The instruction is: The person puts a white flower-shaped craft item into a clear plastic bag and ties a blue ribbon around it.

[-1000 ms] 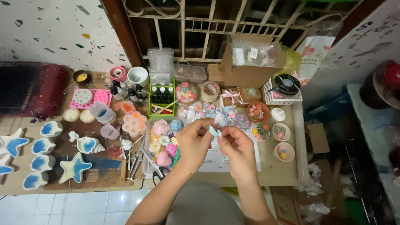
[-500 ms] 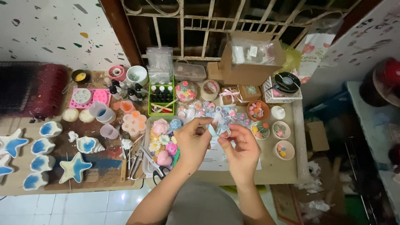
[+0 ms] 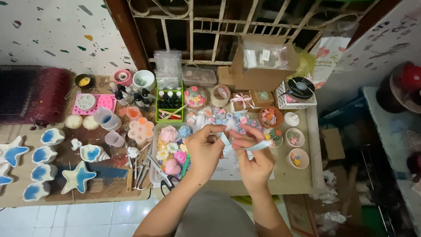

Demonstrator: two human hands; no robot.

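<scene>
both hands meet above the near edge of the table, just over a white printed sheet. the left hand is pinched narrowly on one end of a pale blue ribbon, thumb and forefinger closed over it near a small white piece that may be a tiny wrapped item, though it is too small to tell. the right hand is curled round the same ribbon, whose free tail runs out to the right past the knuckles.

judging from this, the tying looks about midway: the ribbon is looped between the fingers but no finished bow or knot shows, and the tail hangs loose and untrimmed.

near the far edge, a small box with a pink ribbon bow sits done. scissors lie at the near edge beside a tray of pastel flowers, just left of the left wrist. 3 small bowls of miniatures stand toward the right edge. blue and white shell dishes lie well apart on the left board.
</scene>
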